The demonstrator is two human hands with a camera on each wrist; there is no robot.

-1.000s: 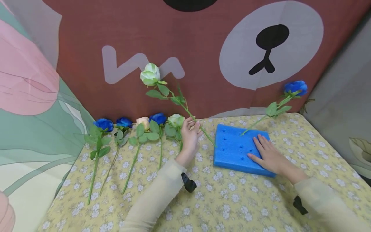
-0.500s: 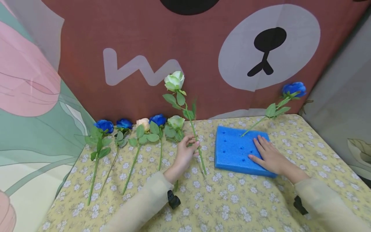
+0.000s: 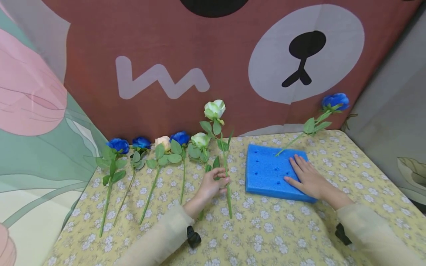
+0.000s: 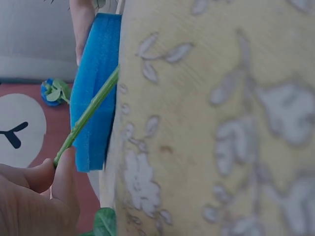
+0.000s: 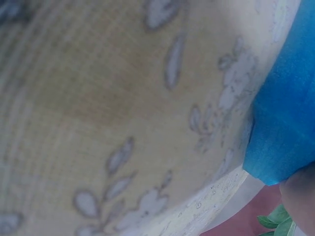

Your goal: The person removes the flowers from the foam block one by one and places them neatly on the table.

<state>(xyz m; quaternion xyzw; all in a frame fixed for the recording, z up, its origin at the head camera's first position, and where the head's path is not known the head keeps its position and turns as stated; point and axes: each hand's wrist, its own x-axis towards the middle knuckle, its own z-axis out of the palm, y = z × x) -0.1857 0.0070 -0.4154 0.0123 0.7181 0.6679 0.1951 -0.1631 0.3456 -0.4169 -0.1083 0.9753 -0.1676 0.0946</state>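
Note:
My left hand pinches the green stem of a white-green artificial rose between thumb and fingers. The rose stands nearly upright, its bloom against the red backdrop. In the left wrist view the stem slants across in front of the blue foam block. My right hand lies flat with fingers spread on the right part of that blue foam block, which has several small holes in its top. A blue rose is stuck in the block's back part and leans right. In the right wrist view only the block's side and part of the hand show.
Left of my left hand lies a row of roses on the flowered tablecloth: blue roses, a peach rose and a pale green rose. A red printed backdrop rises behind the table.
My left hand has drawn the white-green rose left and toward me, away from the foam block. The rose has swung from a left lean to nearly upright. My right hand stays on the block.

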